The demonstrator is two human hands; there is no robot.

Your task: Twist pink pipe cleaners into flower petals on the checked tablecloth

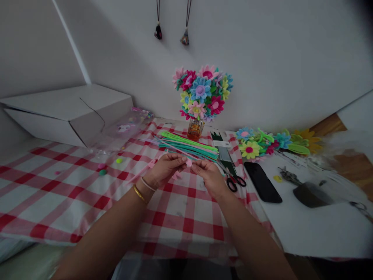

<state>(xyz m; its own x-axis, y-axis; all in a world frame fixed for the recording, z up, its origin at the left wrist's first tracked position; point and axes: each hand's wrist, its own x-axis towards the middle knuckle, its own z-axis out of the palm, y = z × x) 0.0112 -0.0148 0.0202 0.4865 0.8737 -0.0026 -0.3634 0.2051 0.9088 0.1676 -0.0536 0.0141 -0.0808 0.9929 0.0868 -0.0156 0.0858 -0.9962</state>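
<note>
My left hand [169,165] and my right hand [210,174] meet over the checked cloth, fingertips pinched on a small light-pink pipe cleaner piece [189,162]. Its exact shape is too small to make out. Other pink pipe cleaner pieces [149,165] lie beside and partly behind my left hand. Just beyond the fingers rests a bundle of green, teal and pink pipe cleaners [189,146]. Scissors with black handles [235,182] lie to the right of my right hand, close to the wrist.
A glass vase [195,129] holds fuzzy flowers [201,91] at the back. More flowers [250,149], a black phone [262,182] and keys [289,175] lie right. Green stems [221,149] sit near the scissors. Pompoms [102,172], a plastic bag [122,128] and a white box [70,109] are left.
</note>
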